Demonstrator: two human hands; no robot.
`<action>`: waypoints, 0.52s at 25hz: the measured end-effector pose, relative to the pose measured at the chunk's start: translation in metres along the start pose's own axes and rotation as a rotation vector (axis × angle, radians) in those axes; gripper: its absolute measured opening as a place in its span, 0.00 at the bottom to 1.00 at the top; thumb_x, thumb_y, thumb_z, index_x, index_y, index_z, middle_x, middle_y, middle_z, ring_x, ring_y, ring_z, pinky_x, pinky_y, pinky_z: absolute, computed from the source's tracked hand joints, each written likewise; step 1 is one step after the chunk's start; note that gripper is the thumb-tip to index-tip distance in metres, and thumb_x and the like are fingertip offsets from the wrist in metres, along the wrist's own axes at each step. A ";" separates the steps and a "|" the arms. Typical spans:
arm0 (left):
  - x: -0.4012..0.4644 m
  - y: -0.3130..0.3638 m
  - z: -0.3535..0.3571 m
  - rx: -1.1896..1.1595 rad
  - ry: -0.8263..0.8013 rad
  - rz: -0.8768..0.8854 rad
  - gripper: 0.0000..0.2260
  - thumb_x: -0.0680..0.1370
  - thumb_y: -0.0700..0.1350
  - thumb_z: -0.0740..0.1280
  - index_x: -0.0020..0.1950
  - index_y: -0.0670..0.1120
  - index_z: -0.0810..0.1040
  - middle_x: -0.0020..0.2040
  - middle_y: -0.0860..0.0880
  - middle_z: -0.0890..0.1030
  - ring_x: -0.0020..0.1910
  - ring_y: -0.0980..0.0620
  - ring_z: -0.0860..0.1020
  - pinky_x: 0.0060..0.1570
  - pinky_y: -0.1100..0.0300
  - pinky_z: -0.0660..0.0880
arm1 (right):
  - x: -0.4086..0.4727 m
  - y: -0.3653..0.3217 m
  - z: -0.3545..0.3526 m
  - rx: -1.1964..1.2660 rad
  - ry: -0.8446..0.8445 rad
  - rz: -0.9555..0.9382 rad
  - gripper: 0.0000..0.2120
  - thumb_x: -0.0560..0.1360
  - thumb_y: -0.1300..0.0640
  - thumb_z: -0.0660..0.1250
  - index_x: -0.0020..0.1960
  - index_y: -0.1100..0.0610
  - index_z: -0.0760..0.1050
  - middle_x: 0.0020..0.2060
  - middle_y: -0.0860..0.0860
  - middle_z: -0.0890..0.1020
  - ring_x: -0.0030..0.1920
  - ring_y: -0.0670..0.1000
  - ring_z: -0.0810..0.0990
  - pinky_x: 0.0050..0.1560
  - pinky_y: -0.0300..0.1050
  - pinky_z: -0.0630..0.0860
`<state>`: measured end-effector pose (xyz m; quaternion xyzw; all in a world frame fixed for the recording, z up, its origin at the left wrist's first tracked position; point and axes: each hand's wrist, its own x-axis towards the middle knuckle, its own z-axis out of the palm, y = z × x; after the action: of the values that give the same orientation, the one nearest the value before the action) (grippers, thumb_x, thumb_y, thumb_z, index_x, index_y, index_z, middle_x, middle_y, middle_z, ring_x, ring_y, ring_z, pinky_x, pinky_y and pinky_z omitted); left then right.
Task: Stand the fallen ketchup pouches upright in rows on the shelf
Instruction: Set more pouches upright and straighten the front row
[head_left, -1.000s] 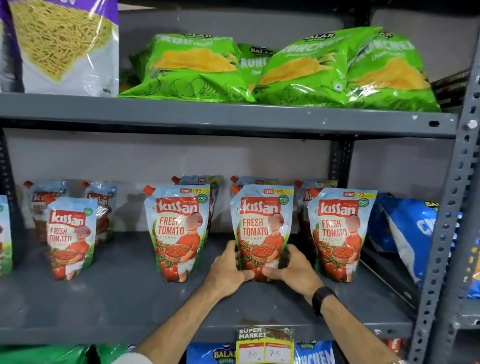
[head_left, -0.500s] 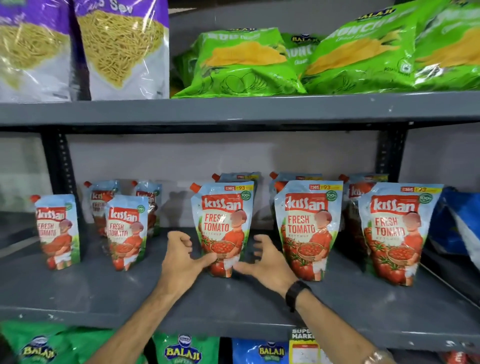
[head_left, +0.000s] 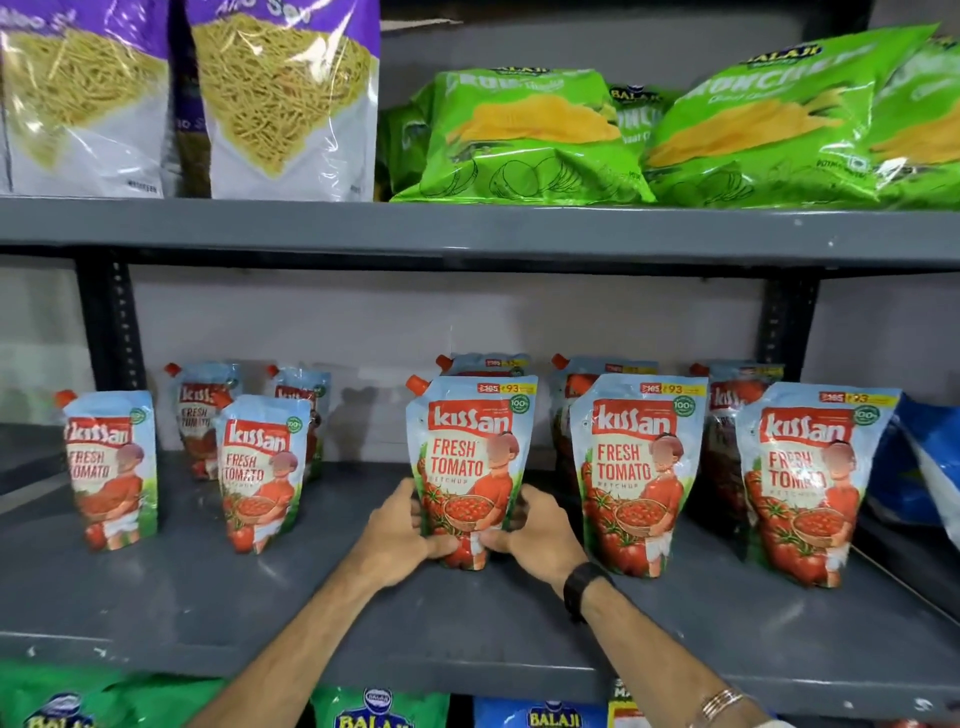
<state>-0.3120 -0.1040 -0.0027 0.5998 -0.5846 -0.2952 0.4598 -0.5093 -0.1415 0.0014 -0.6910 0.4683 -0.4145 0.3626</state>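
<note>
On grey shelf (head_left: 156, 597), L hand (head_left: 397, 535) & R hand (head_left: 540, 535) grip upright ketchup pouch (head_left: 470, 457) betw. neighbour pouches (head_left: 636, 467).

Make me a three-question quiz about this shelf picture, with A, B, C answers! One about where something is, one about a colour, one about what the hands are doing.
1. Where are the green chip bags?
A. On the shelf above the ketchup
B. On the floor
C. Behind the ketchup

2. What colour is the cap of the held ketchup pouch?
A. Blue
B. Orange-red
C. Black

3. What are the left hand and right hand doing?
A. Hanging free
B. Holding one chip bag
C. Both gripping one upright pouch

Answers: 1 A, the green bags lie on the upper shelf; 2 B, its corner cap is orange-red; 3 C, both hands clasp the pouch's lower sides.
</note>
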 end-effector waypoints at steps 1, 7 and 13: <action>0.001 -0.001 0.001 -0.002 -0.001 0.002 0.34 0.67 0.35 0.81 0.68 0.47 0.71 0.60 0.46 0.82 0.60 0.47 0.82 0.66 0.45 0.78 | 0.000 0.000 -0.001 -0.006 0.002 -0.001 0.22 0.65 0.61 0.81 0.58 0.55 0.80 0.50 0.47 0.87 0.49 0.43 0.85 0.49 0.35 0.79; 0.003 0.003 0.009 0.022 -0.008 0.021 0.35 0.68 0.39 0.81 0.71 0.48 0.71 0.61 0.49 0.82 0.59 0.50 0.82 0.65 0.48 0.79 | -0.002 0.001 -0.008 -0.046 0.012 -0.002 0.23 0.67 0.62 0.80 0.60 0.55 0.80 0.53 0.49 0.87 0.52 0.46 0.84 0.60 0.48 0.80; 0.004 0.006 0.020 0.060 -0.015 0.029 0.35 0.69 0.41 0.81 0.71 0.49 0.70 0.63 0.49 0.82 0.61 0.49 0.82 0.66 0.45 0.79 | -0.005 0.002 -0.017 -0.044 -0.007 0.010 0.23 0.69 0.63 0.78 0.61 0.54 0.79 0.55 0.48 0.86 0.52 0.43 0.83 0.62 0.50 0.80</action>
<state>-0.3322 -0.1110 -0.0046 0.6023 -0.6054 -0.2754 0.4414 -0.5264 -0.1395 0.0053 -0.6979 0.4794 -0.3999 0.3511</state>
